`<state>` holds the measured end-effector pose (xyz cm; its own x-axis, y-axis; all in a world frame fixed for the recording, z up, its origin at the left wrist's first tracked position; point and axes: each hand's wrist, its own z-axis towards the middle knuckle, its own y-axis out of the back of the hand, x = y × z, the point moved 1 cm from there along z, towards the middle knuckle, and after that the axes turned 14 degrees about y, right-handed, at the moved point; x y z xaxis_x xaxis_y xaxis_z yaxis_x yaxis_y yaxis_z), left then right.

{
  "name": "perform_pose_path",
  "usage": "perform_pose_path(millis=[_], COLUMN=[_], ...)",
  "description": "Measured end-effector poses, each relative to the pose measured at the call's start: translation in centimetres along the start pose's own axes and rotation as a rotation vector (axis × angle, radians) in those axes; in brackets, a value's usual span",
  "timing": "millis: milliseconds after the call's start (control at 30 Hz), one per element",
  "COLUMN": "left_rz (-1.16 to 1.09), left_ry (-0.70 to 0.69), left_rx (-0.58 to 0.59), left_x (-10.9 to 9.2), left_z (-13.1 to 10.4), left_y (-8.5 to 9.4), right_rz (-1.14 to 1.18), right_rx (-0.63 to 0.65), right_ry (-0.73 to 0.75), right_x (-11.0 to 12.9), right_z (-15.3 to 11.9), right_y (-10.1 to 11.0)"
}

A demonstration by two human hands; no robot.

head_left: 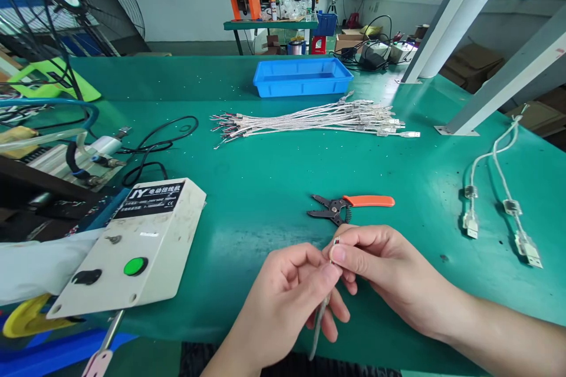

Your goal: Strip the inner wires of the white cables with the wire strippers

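Note:
Near the table's front edge, my left hand [296,300] is closed around a grey cable [319,327], whose lower length hangs below the fingers. Right beside it, my right hand [375,262] pinches the cable's end, where small coloured wire tips show between thumb and forefinger. Just beyond my hands lies a pair of wire strippers [338,208] with black jaws and an orange handle; my right hand partly hides it. Farther back is a bundle of white cables [305,118], with bare coloured wire ends on the left and plugs on the right.
A white control box [145,247] with a green button stands at left, near a black cord [150,147]. Behind the bundle sits a blue tray [303,79]. Two USB cables [499,188] lie at right by metal posts [495,82]. A fan [71,0] is back left.

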<state>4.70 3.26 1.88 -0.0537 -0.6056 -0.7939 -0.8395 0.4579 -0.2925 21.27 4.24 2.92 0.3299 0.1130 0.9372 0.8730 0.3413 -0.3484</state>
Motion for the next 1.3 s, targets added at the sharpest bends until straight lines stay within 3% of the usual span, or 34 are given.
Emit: perform_pose_path(millis=[300,767,1167,1233,1300], left_rz=[-0.037,-0.021,-0.06,-0.142,-0.233], left_ry=[-0.091,-0.072,-0.096,-0.113,-0.129], left_rx=[-0.007,-0.014,-0.1,-0.15,-0.214], left_x=[0.3,0.7,0.5,0.5,0.5], left_z=[0.0,0.0,-0.2,-0.3,-0.4], left_y=[-0.1,0.0,-0.1,0.0,0.0], right_rz=[0.03,-0.036,-0.367,-0.532,-0.858], right_rx=[0.079,0.104,0.101,0.119,0.175], right_ry=[0.002,0.019,0.115,0.151,0.21], right_x=[-0.2,-0.1,0.8,1.4,2.3], right_z=[-0.1,0.0,-0.2,0.0,0.1], right_y=[-0.2,-0.2,-0.2,0.5,1.9])
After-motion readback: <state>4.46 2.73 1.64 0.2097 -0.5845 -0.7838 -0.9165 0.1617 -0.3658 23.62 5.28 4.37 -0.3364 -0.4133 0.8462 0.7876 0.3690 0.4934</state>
